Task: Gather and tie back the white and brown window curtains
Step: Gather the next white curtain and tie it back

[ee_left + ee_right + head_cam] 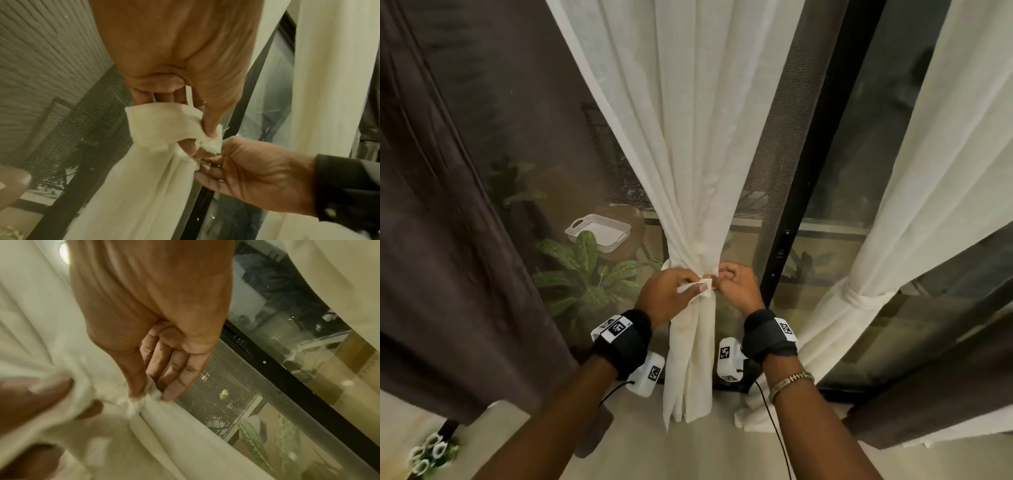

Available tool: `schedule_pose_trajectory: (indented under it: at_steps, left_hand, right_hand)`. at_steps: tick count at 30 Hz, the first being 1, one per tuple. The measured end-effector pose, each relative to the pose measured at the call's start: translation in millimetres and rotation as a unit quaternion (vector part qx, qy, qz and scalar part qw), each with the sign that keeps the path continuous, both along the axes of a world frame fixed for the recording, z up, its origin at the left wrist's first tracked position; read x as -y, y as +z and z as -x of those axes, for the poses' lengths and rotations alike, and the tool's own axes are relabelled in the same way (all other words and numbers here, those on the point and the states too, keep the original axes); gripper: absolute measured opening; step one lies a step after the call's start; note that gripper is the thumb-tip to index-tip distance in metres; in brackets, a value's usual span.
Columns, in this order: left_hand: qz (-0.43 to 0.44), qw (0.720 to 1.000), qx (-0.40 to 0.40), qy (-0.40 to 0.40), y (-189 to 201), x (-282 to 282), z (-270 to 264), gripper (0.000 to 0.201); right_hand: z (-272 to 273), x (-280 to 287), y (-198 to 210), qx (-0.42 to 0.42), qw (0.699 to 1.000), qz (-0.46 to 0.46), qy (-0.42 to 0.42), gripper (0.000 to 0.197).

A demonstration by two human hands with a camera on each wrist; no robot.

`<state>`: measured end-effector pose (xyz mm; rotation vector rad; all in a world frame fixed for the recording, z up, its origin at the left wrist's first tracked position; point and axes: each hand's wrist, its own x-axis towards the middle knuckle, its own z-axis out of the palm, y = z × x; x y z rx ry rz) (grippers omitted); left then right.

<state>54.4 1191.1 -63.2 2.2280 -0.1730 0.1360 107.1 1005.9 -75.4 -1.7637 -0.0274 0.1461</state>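
A white sheer curtain (688, 137) hangs in the middle of the window, gathered into a narrow bunch at waist height. A white fabric tie band (164, 123) wraps that bunch. My left hand (671, 291) pinches one end of the tie (703, 284) on the left of the bunch. My right hand (736, 284) pinches the other end (151, 393) on the right, thumb against fingertips. The two hands almost touch in front of the bunch. A brown curtain (448, 205) hangs loose at the far left. A second white curtain (945, 171) at the right is tied with its own band (859, 296).
A black window frame post (815, 171) stands just right of my hands, with insect mesh (226, 386) behind the curtain. Outside the glass are leafy plants (585, 270) and a white basket (599, 231). A second brown curtain (945, 387) sits at lower right. White flowers (431, 452) lie at bottom left.
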Motion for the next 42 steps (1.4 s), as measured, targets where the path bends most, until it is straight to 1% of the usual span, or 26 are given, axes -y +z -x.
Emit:
schedule_pose_trajectory:
  at_steps: [3, 7, 9, 11, 12, 17, 19, 23, 25, 27, 29, 30, 32, 34, 36, 38, 40, 42]
  left_hand:
    - [0.020, 0.999, -0.021, 0.023, -15.0, -2.5, -10.3, 0.030]
    - [0.033, 0.998, -0.032, 0.046, -19.4, 1.9, -14.2, 0.034]
    - [0.029, 0.997, -0.028, 0.059, -22.2, 4.2, -16.5, 0.031]
    - [0.020, 0.997, -0.023, 0.071, -25.4, 5.3, -18.4, 0.019]
    - [0.011, 0.997, -0.019, 0.075, -25.1, 6.0, -18.3, 0.017]
    - [-0.032, 0.993, -0.002, 0.115, -22.0, 7.7, -13.8, 0.016]
    - [-0.046, 0.992, -0.001, 0.117, -20.6, 9.8, -9.7, 0.021]
    - [-0.029, 0.993, -0.001, 0.111, -12.4, 2.9, -0.6, 0.057]
    - [-0.006, 0.991, 0.028, 0.131, 0.2, -7.2, 6.9, 0.060]
    - [0.026, 0.986, 0.064, 0.153, 13.6, -19.3, 13.9, 0.053]
    - [0.064, 0.982, 0.087, 0.154, 29.9, -31.9, 20.4, 0.046]
    - [0.079, 0.981, 0.096, 0.151, 36.3, -39.4, 23.7, 0.043]
    - [0.098, 0.977, 0.108, 0.155, 42.9, -53.7, 27.2, 0.039]
    - [0.103, 0.973, 0.117, 0.170, 42.7, -69.1, 31.1, 0.034]
    - [0.103, 0.969, 0.122, 0.189, 38.2, -84.9, 36.7, 0.028]
    - [0.113, 0.962, 0.120, 0.218, 32.7, -103.0, 45.2, 0.025]
    - [0.113, 0.949, 0.121, 0.267, 28.6, -125.8, 57.3, 0.025]
    - [0.114, 0.935, 0.133, 0.307, 25.0, -146.1, 72.0, 0.024]
  right_hand:
    - [4.7, 4.0, -0.6, -0.016, 1.000, -0.021, 0.015, 0.014]
    - [10.2, 10.6, 1.1, -0.030, 0.999, -0.037, 0.024, 0.024]
    - [14.0, 11.9, 3.5, -0.031, 0.998, -0.038, 0.031, 0.024]
    - [17.0, 12.2, 6.4, -0.032, 0.998, -0.047, 0.041, 0.022]
    - [17.7, 12.7, 7.1, -0.031, 0.997, -0.050, 0.047, 0.021]
    - [18.0, 11.6, 11.2, -0.037, 0.995, -0.026, 0.090, 0.025]
    - [18.9, 12.5, 15.5, -0.032, 0.994, -0.011, 0.102, 0.030]
    - [17.3, 12.7, 30.3, -0.039, 0.993, 0.008, 0.110, 0.034]
    - [17.3, 10.7, 42.3, -0.030, 0.995, 0.018, 0.091, 0.042]
    - [21.2, 8.5, 57.0, 0.024, 0.998, 0.043, 0.033, 0.048]
    - [33.1, 5.0, 77.4, 0.095, 0.994, 0.054, -0.013, 0.042]
    - [40.7, -0.2, 87.4, 0.117, 0.992, 0.047, -0.002, 0.038]
    - [56.6, -15.6, 107.2, 0.130, 0.988, 0.037, 0.073, 0.032]
    - [67.1, -38.9, 113.3, 0.129, 0.980, 0.049, 0.146, 0.025]
    - [69.4, -68.3, 104.3, 0.142, 0.973, 0.065, 0.167, 0.021]
    - [72.1, -99.9, 87.5, 0.148, 0.972, 0.056, 0.171, 0.016]
    - [78.4, -131.8, 71.6, 0.146, 0.972, 0.034, 0.181, 0.009]
    - [85.6, -158.4, 58.8, 0.151, 0.969, 0.029, 0.194, 0.007]
